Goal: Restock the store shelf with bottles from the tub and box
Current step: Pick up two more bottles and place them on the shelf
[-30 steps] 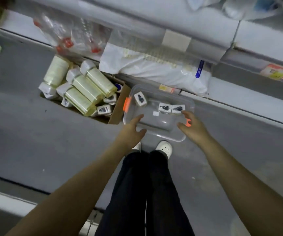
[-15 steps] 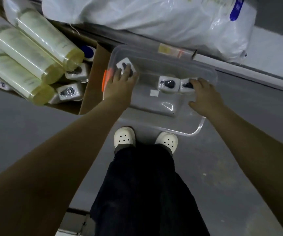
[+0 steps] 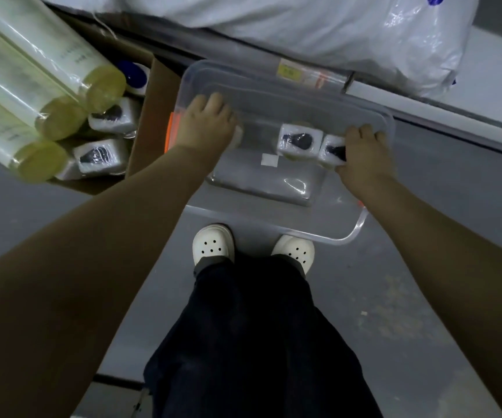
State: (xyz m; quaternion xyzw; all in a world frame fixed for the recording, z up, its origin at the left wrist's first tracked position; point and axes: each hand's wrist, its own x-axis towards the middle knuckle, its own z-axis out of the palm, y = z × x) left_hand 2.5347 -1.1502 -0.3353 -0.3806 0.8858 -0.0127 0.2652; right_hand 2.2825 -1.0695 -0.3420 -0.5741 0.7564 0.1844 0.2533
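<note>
Since the earlier frame, both hands have gone deeper into the tub (image 3: 349,236). The left hand now covers the bottle it was touching, and the right hand has closed on the bottle farthest right.

At far left, an open cardboard box (image 3: 141,140) lies on the grey floor (image 3: 425,282). It holds long yellow bottles (image 3: 62,95) in clear wrap, stacked over small white wrapped bottles (image 3: 105,155). The clear tub stands just beside the box, on the floor, in front of the person's white shoes (image 3: 213,245).

At the tub's left end, the left hand (image 3: 206,125) sits on the left bottle (image 3: 239,136). Its fingers (image 3: 215,101) curl down around the bottle, and only a pale edge shows. The middle bottle (image 3: 299,141) stands free in the tub, touching the right bottle (image 3: 329,150). The right hand (image 3: 361,155) grips the right bottle, with its fingers (image 3: 364,132) curled over the far side and the thumb on the near side.

A white plastic bag (image 3: 334,25) lies behind the tub.
</note>
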